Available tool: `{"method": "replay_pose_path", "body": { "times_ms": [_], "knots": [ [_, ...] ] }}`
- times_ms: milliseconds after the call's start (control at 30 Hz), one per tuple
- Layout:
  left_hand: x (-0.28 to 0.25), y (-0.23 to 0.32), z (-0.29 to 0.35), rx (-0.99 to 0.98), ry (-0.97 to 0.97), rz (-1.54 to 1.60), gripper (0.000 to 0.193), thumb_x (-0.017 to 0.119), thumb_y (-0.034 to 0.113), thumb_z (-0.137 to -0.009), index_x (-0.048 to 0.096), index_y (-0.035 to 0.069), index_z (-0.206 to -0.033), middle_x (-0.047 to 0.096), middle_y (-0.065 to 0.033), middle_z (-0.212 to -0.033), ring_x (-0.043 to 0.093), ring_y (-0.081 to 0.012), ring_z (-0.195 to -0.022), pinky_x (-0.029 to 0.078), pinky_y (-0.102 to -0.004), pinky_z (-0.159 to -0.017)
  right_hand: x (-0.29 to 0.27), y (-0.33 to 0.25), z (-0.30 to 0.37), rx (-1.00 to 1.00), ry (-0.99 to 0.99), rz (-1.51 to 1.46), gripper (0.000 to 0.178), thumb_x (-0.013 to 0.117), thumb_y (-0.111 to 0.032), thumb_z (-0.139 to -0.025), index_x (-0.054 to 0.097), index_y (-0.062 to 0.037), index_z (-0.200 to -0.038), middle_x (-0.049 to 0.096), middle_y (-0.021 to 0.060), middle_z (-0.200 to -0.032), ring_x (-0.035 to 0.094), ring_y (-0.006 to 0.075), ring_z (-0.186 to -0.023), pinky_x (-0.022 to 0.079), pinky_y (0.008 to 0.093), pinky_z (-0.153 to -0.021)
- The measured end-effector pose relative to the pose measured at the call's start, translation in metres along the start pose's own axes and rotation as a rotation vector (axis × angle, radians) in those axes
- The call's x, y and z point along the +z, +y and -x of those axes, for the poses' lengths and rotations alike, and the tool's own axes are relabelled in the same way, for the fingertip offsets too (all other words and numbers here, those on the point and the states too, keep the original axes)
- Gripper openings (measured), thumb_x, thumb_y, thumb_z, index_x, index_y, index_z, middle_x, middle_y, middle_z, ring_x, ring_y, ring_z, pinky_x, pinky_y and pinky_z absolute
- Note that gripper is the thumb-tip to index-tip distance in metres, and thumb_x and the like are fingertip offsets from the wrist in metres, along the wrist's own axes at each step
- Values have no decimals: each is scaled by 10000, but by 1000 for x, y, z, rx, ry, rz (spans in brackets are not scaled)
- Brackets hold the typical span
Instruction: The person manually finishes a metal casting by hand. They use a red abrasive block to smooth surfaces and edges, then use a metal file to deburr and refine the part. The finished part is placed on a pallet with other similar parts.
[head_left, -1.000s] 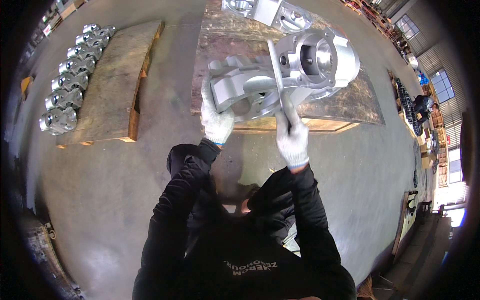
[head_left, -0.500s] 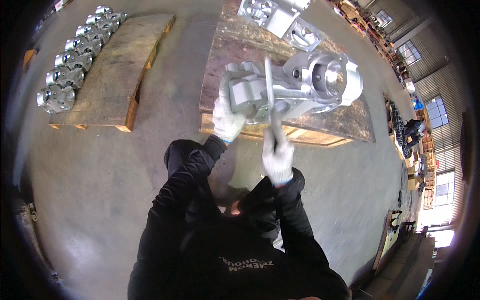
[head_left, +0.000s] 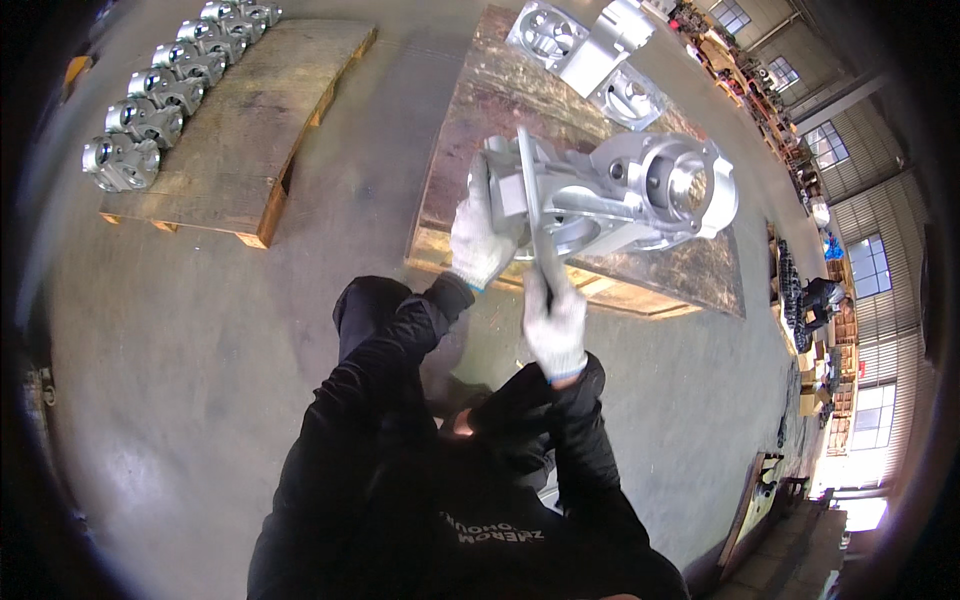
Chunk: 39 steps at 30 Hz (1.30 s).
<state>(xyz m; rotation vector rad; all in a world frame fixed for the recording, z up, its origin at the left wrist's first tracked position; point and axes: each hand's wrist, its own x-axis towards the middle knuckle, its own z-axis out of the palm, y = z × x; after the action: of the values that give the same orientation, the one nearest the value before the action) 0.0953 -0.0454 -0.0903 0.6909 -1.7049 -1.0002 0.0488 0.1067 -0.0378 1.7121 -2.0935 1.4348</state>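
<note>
A large silver metal casting (head_left: 625,215) with a round bore at its right end lies on a wooden pallet (head_left: 475,95). My left hand (head_left: 480,240), in a white knit glove, is wrapped round the casting's left end. In my gloved right hand (head_left: 556,325) is a long, narrow, flat grey file (head_left: 530,185), its lower end in my closed fingers. The file points away from me and lies across the casting's left part, close to my left hand. Whether its face touches the metal I cannot tell.
More silver castings (head_left: 585,55) rest farther back on the same pallet. To the left, a second low pallet (head_left: 235,150) bears a row of several smaller castings (head_left: 150,120) along its left side. Far right, a person (head_left: 822,298) is beside stacked goods along the wall.
The file has shifted left across the casting, nearer my left hand. My left hand keeps its hold on the casting's end. The whole view has swung slightly.
</note>
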Motion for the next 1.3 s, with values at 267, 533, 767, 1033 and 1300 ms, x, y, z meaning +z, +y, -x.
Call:
{"method": "replay_pose_path", "body": {
  "times_ms": [267, 533, 767, 1033, 1300],
  "knots": [
    [-2, -2, 3, 70, 23, -51, 1170, 842, 206, -761, 126, 7, -1665, 709, -316, -1138, 714, -476, -1043, 588, -516, -884, -12, -22, -12, 440, -207, 17, 477, 634, -53, -1035, 573, -54, -1508, 740, 237, -1008, 721, 159, -890, 554, 329, -756],
    [-1, -3, 3, -37, -35, -27, 1100, 791, 221, -817, 128, 19, -1671, 706, -307, -1137, 698, -502, -1036, 571, -540, -885, -6, -26, -11, -45, -47, 458, 532, 703, -125, -979, 604, -208, -1495, 693, 174, -764, 708, 332, -641, 556, 418, -569],
    [8, -21, 7, -45, 4, -89, 817, 739, 253, -873, 360, -10, -1547, 690, -310, -1105, 670, -500, -1030, 551, -547, -872, 8, -20, -7, -125, -77, 475, 458, 692, -193, -998, 642, -224, -1452, 656, 123, -658, 675, 301, -574, 539, 426, -549],
    [5, -26, 7, -87, -11, 59, 729, 727, 192, -869, 421, -21, -1496, 668, -285, -1172, 659, -470, -1082, 538, -526, -925, 11, -23, 3, 111, -144, 190, 464, 678, -170, -993, 633, -177, -1455, 730, 220, -840, 736, 396, -754, 571, 470, -643],
    [-27, 24, 70, 145, 246, -27, 739, 841, 65, -799, 445, -35, -1416, 622, -202, -1244, 627, -342, -1128, 532, -453, -965, -77, -19, 18, 317, -164, 37, 463, 657, -85, -1012, 626, -127, -1472, 747, 251, -1128, 782, 256, -983, 584, 355, -828]
  ]
}}
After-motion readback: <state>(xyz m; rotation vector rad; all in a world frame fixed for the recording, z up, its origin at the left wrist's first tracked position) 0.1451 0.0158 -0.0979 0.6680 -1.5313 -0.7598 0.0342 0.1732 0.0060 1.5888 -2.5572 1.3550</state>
